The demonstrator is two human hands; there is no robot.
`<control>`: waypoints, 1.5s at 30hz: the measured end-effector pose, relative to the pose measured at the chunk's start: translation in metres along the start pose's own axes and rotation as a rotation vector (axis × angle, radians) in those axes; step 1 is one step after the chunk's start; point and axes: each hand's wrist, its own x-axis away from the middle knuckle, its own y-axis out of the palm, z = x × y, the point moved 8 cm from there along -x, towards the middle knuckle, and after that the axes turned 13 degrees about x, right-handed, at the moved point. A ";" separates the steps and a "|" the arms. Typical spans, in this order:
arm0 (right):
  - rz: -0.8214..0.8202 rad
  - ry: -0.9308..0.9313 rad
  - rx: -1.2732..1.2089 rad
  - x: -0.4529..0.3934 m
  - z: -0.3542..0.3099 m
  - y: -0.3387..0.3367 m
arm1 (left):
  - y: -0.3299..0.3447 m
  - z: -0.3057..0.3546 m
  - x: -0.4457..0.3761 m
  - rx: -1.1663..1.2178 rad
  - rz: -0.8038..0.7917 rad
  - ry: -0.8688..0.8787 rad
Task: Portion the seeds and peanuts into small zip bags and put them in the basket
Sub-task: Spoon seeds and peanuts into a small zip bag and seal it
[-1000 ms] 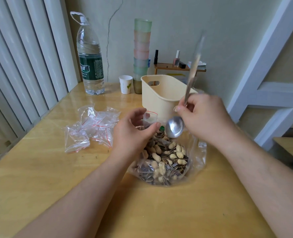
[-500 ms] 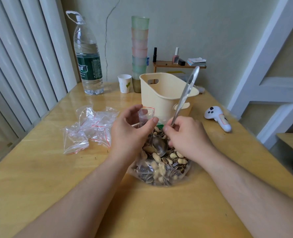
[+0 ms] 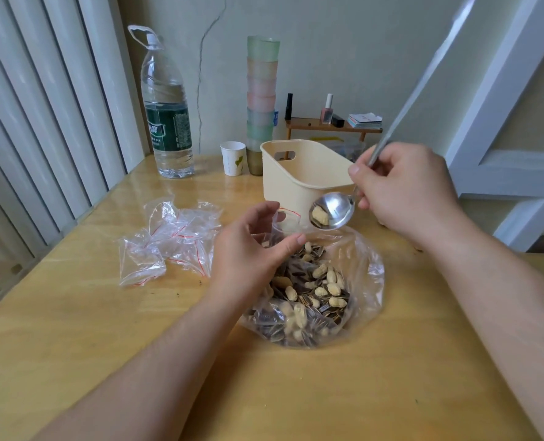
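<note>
The left hand (image 3: 248,256) pinched the small zip bag (image 3: 285,222) open above the big bag of seeds and peanuts (image 3: 312,291) while the right hand (image 3: 404,192), fingers curled on the spoon (image 3: 332,211), should tip its peanut (image 3: 320,216) slowly inside the mouth, near the basket (image 3: 299,176).

Pale green wall (image 3: 359,58) with a long crack (image 3: 205,55), white vertical blinds (image 3: 41,106) on the left, wooden table (image 3: 73,329).

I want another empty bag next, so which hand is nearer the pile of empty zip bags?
Left. The left hand is just beside the pile of empty zip bags; the right hand is beyond it, holding the spoon.
</note>
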 end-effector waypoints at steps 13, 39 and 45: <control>0.069 -0.334 0.155 0.009 -0.054 0.004 | 0.009 -0.001 0.003 -0.116 -0.052 0.054; -0.223 -0.120 0.133 0.046 0.001 0.095 | -0.019 -0.011 -0.011 0.069 0.150 -0.028; -0.289 -0.013 0.039 0.046 0.015 0.106 | -0.021 -0.008 -0.011 0.040 0.161 -0.016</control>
